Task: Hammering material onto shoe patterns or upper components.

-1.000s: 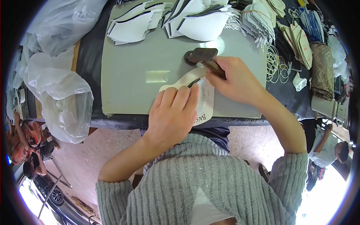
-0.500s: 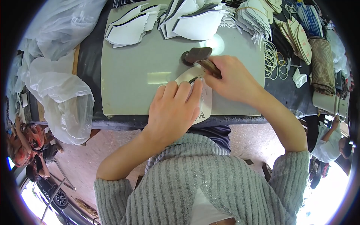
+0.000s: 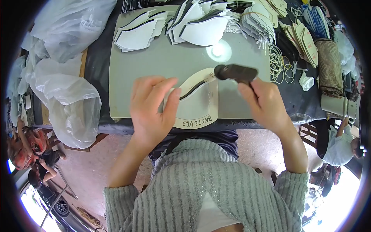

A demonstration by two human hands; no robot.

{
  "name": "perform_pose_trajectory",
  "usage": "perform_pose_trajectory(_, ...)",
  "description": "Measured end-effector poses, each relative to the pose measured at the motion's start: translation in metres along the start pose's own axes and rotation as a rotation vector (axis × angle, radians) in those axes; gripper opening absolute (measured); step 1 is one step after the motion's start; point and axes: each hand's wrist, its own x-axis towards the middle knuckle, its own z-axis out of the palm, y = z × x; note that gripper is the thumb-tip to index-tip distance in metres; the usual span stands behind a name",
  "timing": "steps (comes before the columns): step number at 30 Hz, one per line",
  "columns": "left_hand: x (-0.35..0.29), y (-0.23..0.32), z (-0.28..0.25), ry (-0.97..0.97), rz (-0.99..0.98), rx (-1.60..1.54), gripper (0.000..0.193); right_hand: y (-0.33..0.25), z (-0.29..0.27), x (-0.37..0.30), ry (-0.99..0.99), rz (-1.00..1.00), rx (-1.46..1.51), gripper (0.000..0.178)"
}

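Note:
My right hand [image 3: 264, 102] grips the wooden handle of a dark-headed hammer [image 3: 237, 72], lifted over the right part of the grey board [image 3: 135, 69]. A cream, rounded card template [image 3: 214, 96] with handwriting along its near edge lies flat at the board's front edge. A curved black strip [image 3: 192, 91] runs across its upper left, around a pale area. Just left of the template is my left hand [image 3: 150, 108], slightly blurred. Its fingers are apart and hold nothing; the thumb overlaps the template's left edge in view, and I cannot tell whether they touch.
Stacks of white cut pieces with black edges [image 3: 205, 29] line the board's far side, beside a tied bundle [image 3: 257, 25]. Pale elastic bands [image 3: 276, 63], card patterns [image 3: 303, 40] and a rolled patterned cloth [image 3: 329, 67] sit at right. Plastic bags [image 3: 69, 100] cover the left side.
My left hand has come off the template and moved left, fingers parting. My right hand has carried the hammer to the right, away from the template, uncovering the black strip.

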Motion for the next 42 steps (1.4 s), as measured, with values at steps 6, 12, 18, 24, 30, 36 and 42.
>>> perform_pose_trajectory(6,0.005,0.0,0.031,-0.129,0.135,0.086,0.026,0.001,0.015,0.002,-0.11,-0.099,-0.382,0.032)
perform_pose_trajectory(12,0.005,-0.006,0.037,-0.166,0.163,0.028,0.027,0.002,0.016,-0.002,-0.132,-0.079,-0.398,0.033)
perform_pose_trajectory(18,0.006,-0.01,0.038,-0.146,0.35,0.131,0.025,0.003,0.013,0.001,-0.152,-0.085,-0.353,0.034)
perform_pose_trajectory(24,0.008,-0.008,0.038,-0.152,0.378,0.104,0.024,-0.01,0.006,0.009,-0.139,-0.16,-0.321,0.032)
perform_pose_trajectory(30,0.007,-0.01,0.038,-0.152,0.355,0.08,0.026,-0.011,0.004,0.016,-0.168,-0.18,-0.428,0.03)
perform_pose_trajectory(36,0.004,-0.008,0.034,-0.167,0.188,-0.049,0.027,-0.004,0.011,0.013,-0.228,-0.161,-0.448,0.03)
perform_pose_trajectory(42,0.0,-0.009,0.037,-0.126,0.456,0.203,0.031,-0.002,0.009,0.014,-0.178,-0.168,-0.375,0.031)
